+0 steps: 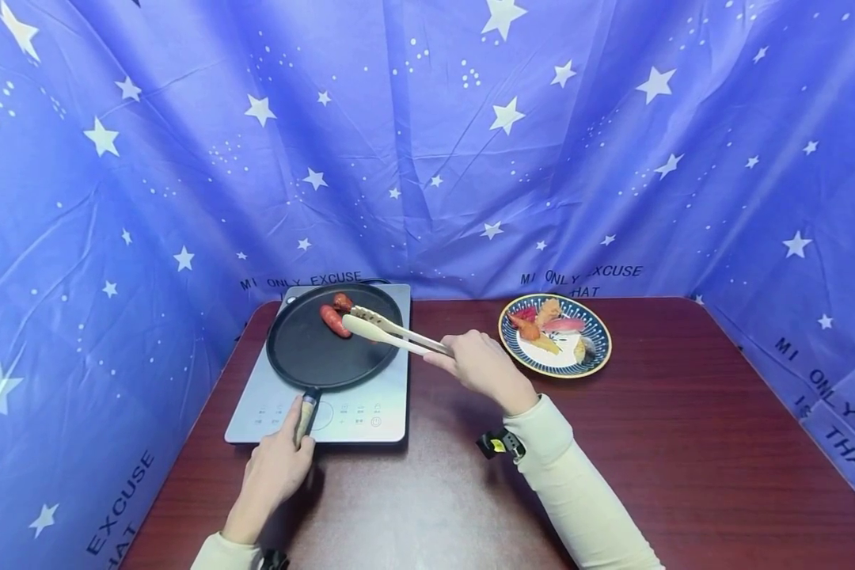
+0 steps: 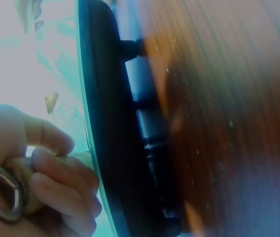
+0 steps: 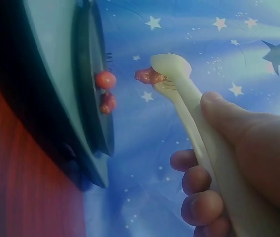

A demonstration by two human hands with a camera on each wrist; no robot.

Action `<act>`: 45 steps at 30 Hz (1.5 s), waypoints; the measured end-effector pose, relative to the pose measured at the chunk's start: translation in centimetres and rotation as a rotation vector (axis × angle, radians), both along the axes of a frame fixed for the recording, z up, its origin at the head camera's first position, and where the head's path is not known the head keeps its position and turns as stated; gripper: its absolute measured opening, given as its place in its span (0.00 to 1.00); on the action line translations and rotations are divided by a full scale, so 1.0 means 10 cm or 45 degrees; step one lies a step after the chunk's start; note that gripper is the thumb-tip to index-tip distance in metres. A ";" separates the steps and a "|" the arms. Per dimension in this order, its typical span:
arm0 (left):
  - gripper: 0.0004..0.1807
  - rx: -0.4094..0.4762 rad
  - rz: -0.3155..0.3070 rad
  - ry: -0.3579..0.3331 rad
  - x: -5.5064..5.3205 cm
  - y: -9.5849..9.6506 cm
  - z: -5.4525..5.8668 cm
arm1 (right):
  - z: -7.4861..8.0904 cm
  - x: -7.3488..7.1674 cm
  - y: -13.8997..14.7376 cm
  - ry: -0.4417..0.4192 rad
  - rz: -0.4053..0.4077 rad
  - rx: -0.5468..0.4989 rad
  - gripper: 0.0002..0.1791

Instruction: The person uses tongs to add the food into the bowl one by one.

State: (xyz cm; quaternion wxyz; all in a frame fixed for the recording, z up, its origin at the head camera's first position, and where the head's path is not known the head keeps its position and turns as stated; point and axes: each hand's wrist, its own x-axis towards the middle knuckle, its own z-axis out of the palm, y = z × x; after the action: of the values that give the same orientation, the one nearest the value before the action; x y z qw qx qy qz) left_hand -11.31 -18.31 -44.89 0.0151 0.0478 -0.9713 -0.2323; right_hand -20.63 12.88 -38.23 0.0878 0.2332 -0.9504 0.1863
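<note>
My right hand (image 1: 480, 364) holds a pair of pale tongs (image 1: 399, 336), fingers curled round the arms. The tongs' tips pinch a small browned red sausage (image 3: 147, 76), raised off the pan in the right wrist view. My left hand (image 1: 278, 467) grips the handle (image 1: 305, 419) of a round black frying pan (image 1: 328, 360). On the pan lie a smooth red sausage (image 3: 105, 80) and a second, scored one (image 3: 108, 102). In the left wrist view, the left fingers (image 2: 61, 187) wrap the handle, whose metal hanging ring (image 2: 2, 192) shows near the palm.
The pan stands on a white induction cooker (image 1: 249, 423) at the left of the dark red wooden table (image 1: 648, 475). Right of it is a blue-patterned plate (image 1: 556, 368) with several pieces of food. Blue star-printed curtains (image 1: 427, 158) enclose the back and sides.
</note>
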 end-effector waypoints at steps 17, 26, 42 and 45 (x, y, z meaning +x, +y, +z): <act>0.37 -0.006 -0.012 0.045 -0.01 0.00 0.01 | -0.11 0.00 -0.28 -0.014 0.076 0.075 0.21; 0.37 -0.005 -0.002 0.021 -0.01 0.00 0.01 | -0.15 -0.02 -0.40 0.000 0.132 0.106 0.20; 0.37 0.007 0.003 0.008 -0.01 -0.01 0.00 | -0.17 -0.10 -0.59 0.012 0.150 0.209 0.22; 0.37 0.008 0.003 0.002 0.00 0.00 -0.01 | -0.17 -0.11 -0.61 0.009 0.140 0.220 0.22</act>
State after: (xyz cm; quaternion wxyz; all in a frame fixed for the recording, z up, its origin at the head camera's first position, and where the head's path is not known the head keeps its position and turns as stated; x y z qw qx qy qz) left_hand -11.33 -18.33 -44.95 0.0159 0.0489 -0.9706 -0.2352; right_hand -21.73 6.74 -39.96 0.0605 0.2925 -0.9483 0.1074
